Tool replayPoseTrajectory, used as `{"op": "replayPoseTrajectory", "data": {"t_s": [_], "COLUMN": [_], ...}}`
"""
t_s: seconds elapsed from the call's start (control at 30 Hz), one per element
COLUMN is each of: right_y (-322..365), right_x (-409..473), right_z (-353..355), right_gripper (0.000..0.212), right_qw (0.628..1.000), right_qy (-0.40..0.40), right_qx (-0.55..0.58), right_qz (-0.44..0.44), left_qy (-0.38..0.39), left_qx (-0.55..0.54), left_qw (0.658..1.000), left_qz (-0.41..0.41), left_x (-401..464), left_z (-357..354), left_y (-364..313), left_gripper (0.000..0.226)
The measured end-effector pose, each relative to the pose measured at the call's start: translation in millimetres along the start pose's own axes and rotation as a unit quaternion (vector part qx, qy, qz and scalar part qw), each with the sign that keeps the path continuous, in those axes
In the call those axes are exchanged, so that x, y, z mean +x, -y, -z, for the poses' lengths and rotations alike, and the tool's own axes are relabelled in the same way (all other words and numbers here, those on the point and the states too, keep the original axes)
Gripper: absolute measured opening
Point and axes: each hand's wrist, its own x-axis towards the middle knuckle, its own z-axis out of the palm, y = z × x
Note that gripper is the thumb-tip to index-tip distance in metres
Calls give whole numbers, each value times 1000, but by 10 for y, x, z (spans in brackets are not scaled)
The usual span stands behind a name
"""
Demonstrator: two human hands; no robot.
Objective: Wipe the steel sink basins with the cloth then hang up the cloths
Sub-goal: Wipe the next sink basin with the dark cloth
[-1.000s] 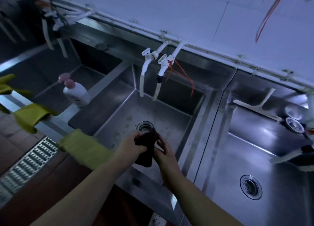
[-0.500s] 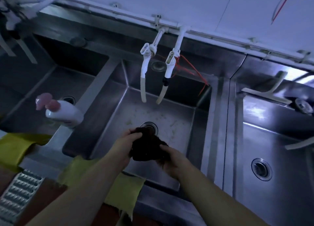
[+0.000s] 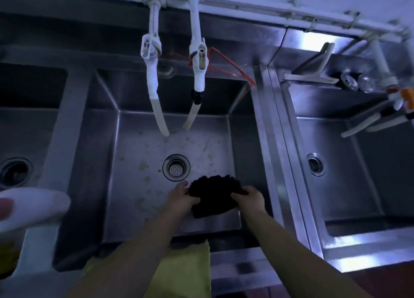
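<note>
A dark cloth is spread between both hands low inside the middle steel basin. My left hand grips its left edge and my right hand grips its right edge. The cloth hangs just in front of the round drain strainer. The basin floor around the drain carries pale food specks. A yellow-green cloth hangs over the basin's front rim, partly hidden by my forearms.
Two white taps with hoses hang over the middle basin. A right basin holds its own drain, with a white squeegee behind it. A left basin drain and a white pump bottle sit at left.
The view has tipped down and closer over the middle basin. Both hands have lowered into the basin and opened the bunched dark cloth out wider between them.
</note>
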Motion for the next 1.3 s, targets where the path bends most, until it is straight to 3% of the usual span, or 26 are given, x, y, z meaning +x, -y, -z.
{"op": "replayPoseTrajectory", "data": {"t_s": [0.1, 0.17, 0.37, 0.47, 0.63, 0.73, 0.83, 1.0, 1.07, 1.17, 1.3], "right_y": [-138, -193, -63, -60, -260, -385, -595, -933, -871, -695, -668], "right_x": [44, 91, 322, 541, 1088, 1241, 1242, 1222, 1251, 1242, 1379], "right_z": [12, -58, -355, -516, -950, -1278, -1536, -1561, -1637, -1802, -1836], "right_gripper": [53, 58, 46, 45, 71, 85, 88, 80, 76, 88, 97], "right_qw": [985, 974, 961, 959, 966, 963, 955, 940, 951, 957, 956], "right_qy": [-10, 7, 111, 116, 57, 17, -22, 32, 6, -115, -140], "right_qx": [-173, -227, -242, -239, -214, -203, -186, -190, -154, -122, -219], "right_qz": [10, 20, -78, -98, -132, -178, -231, -283, -267, -238, -133], "left_qy": [1, 2, -1, 0, -54, -85, -88, -84, -81, -91, -82], "left_qx": [90, 131, 205, 286, 443, 543, 653, 742, 757, 761, 770], "left_qw": [995, 990, 977, 958, 894, 831, 744, 659, 643, 636, 627], "left_qz": [38, 51, 55, 29, -32, -82, -109, -93, -85, -88, -85], "left_x": [112, 174, 465, 618, 929, 1074, 1242, 1425, 1447, 1493, 1543], "left_z": [-11, 49, 343, 423, 516, 558, 560, 468, 430, 385, 368], "left_y": [69, 135, 261, 297, 492, 607, 673, 724, 765, 799, 802], "left_gripper": [71, 67, 56, 55, 44, 55, 78, 84, 82, 82, 84]}}
